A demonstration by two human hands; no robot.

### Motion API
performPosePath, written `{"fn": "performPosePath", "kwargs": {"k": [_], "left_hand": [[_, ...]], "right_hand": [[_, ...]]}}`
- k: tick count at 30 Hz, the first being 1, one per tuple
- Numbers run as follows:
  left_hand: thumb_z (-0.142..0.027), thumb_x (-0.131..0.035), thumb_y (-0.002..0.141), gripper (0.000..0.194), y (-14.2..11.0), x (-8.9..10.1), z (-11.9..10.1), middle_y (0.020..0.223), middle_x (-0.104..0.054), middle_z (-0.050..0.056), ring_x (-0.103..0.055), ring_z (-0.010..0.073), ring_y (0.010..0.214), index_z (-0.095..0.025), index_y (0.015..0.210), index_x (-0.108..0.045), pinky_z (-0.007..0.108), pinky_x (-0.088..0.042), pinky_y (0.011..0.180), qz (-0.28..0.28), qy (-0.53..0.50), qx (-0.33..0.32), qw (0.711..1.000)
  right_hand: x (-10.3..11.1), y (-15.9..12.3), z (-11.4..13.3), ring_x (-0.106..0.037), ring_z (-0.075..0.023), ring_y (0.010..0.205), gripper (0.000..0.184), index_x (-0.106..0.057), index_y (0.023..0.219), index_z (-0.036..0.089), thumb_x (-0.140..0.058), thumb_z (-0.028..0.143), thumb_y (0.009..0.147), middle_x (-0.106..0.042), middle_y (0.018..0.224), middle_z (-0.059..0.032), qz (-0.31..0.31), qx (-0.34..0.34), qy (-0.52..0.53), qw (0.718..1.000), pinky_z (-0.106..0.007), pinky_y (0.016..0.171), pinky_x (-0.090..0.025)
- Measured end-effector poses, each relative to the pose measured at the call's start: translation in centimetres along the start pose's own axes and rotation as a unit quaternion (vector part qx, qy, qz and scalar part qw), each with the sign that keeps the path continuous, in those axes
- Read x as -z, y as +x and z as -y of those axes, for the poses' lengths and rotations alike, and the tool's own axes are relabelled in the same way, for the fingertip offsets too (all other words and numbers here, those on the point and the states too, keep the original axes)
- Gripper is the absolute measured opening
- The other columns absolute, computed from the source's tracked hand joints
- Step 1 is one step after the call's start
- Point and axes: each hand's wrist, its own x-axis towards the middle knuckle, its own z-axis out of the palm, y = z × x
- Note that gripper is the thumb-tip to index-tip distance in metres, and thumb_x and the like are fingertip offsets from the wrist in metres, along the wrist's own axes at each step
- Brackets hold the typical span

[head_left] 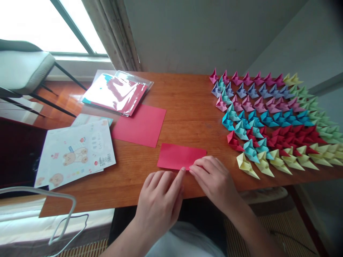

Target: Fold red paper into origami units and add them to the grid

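Note:
A red sheet of paper (178, 156), folded into a narrow rectangle, lies in front of me near the table's front edge. My left hand (160, 194) has its index finger stretched out, the tip touching the paper's near edge; its other fingers are loosely bent and hold nothing. At the near right corner, my right hand (213, 180) has thumb and fingers pressed together on the paper. What lies under these fingertips is hidden. Left of the folded piece is a flat red square sheet (143, 125), partly beneath a clear plastic packet of coloured paper (115, 93).
Rows of folded paper pieces (273, 121) in several colours cover the table's right side. White packaging sheets with a printed bear (80, 151) lie at the left. A white cable (72, 203) loops by the left front corner. A chair (26, 71) stands beyond the wooden table (187, 103).

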Motion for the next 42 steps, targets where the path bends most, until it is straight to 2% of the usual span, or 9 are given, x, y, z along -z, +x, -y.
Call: {"fn": "performPosePath", "kwargs": {"k": [7,11,16,19,24,30,35,38,42], "left_hand": [[-0.015,-0.062,0.093,0.028,1.3,-0.2,1.3,0.107,-0.072,0.008,-0.061,0.0238,0.097,-0.015,0.120,-0.065,0.038,-0.046,0.087,-0.050,-0.041,-0.032,0.997],[-0.011,-0.066,0.089,0.017,2.1,0.2,1.7,0.098,-0.073,0.004,-0.062,0.0192,0.087,-0.018,0.105,-0.066,0.035,-0.046,0.084,-0.074,-0.123,-0.020,0.989],[-0.006,-0.060,0.089,0.018,2.7,0.8,1.8,0.096,-0.070,0.005,-0.061,0.0172,0.087,-0.018,0.102,-0.064,0.031,-0.049,0.079,-0.042,-0.245,-0.007,0.969],[-0.010,-0.067,0.086,0.013,2.7,0.8,1.5,0.100,-0.069,0.006,-0.063,0.0175,0.093,-0.018,0.095,-0.062,0.030,-0.051,0.084,-0.049,-0.295,0.004,0.954],[-0.011,-0.063,0.089,0.012,2.7,0.5,1.0,0.092,-0.069,0.004,-0.065,0.0145,0.083,-0.020,0.096,-0.059,0.025,-0.053,0.076,-0.040,-0.342,0.071,0.936],[-0.013,-0.057,0.094,0.012,2.6,0.5,1.0,0.093,-0.069,0.004,-0.067,0.0134,0.082,-0.020,0.103,-0.060,0.023,-0.053,0.074,-0.009,-0.392,0.146,0.908],[-0.016,-0.060,0.093,0.016,2.9,0.7,1.2,0.098,-0.072,0.004,-0.067,0.0144,0.087,-0.020,0.108,-0.065,0.024,-0.052,0.079,0.013,-0.411,0.149,0.899],[-0.020,-0.061,0.094,0.007,3.3,0.9,1.2,0.086,-0.070,0.002,-0.064,0.0131,0.077,-0.019,0.097,-0.067,0.022,-0.049,0.071,0.026,-0.429,0.173,0.886],[-0.021,-0.061,0.094,0.012,3.6,1.2,1.1,0.076,-0.065,0.001,-0.059,0.0123,0.070,-0.017,0.085,-0.066,0.022,-0.046,0.067,0.029,-0.449,0.190,0.872]], "right_hand": [[0.6,-0.4,1.5,-0.057,-0.0189,0.082,0.004,-0.066,0.094,0.018,-0.064,0.015,0.093,-0.066,0.090,-0.0059,-0.028,-0.034,0.083,0.996,-0.035,0.077,-0.048],[1.7,-0.6,1.5,-0.059,-0.0183,0.085,0.009,-0.068,0.101,0.019,-0.068,0.021,0.092,-0.065,0.092,-0.0057,-0.014,-0.048,0.177,0.983,-0.033,0.078,-0.050],[2.9,-0.2,1.3,-0.064,-0.0142,0.085,0.012,-0.069,0.099,0.022,-0.063,0.014,0.094,-0.069,0.091,-0.0020,-0.040,-0.110,0.264,0.957,-0.025,0.075,-0.051],[3.0,0.3,1.6,-0.065,-0.0134,0.081,0.008,-0.068,0.096,0.024,-0.066,0.016,0.092,-0.070,0.087,0.0005,-0.050,-0.155,0.273,0.948,-0.024,0.074,-0.050],[2.5,1.0,2.1,-0.064,-0.0161,0.083,0.004,-0.067,0.091,0.024,-0.068,0.021,0.091,-0.069,0.085,-0.0001,-0.071,-0.153,0.243,0.955,-0.028,0.076,-0.051],[1.9,0.9,1.5,-0.063,-0.0183,0.091,0.022,-0.066,0.113,0.026,-0.067,0.026,0.091,-0.067,0.104,-0.0037,-0.086,-0.232,0.233,0.941,-0.031,0.080,-0.053],[1.8,0.9,1.6,-0.066,-0.0165,0.086,0.005,-0.069,0.094,0.026,-0.065,0.026,0.092,-0.070,0.090,-0.0001,-0.059,-0.260,0.309,0.913,-0.027,0.076,-0.053],[1.8,0.9,1.7,-0.067,-0.0168,0.083,0.006,-0.071,0.093,0.025,-0.065,0.026,0.092,-0.072,0.089,-0.0009,-0.059,-0.271,0.336,0.900,-0.027,0.073,-0.053],[1.7,0.8,1.8,-0.067,-0.0183,0.083,0.007,-0.071,0.091,0.023,-0.065,0.027,0.092,-0.072,0.088,-0.0026,-0.058,-0.273,0.354,0.893,-0.029,0.073,-0.054]]}}
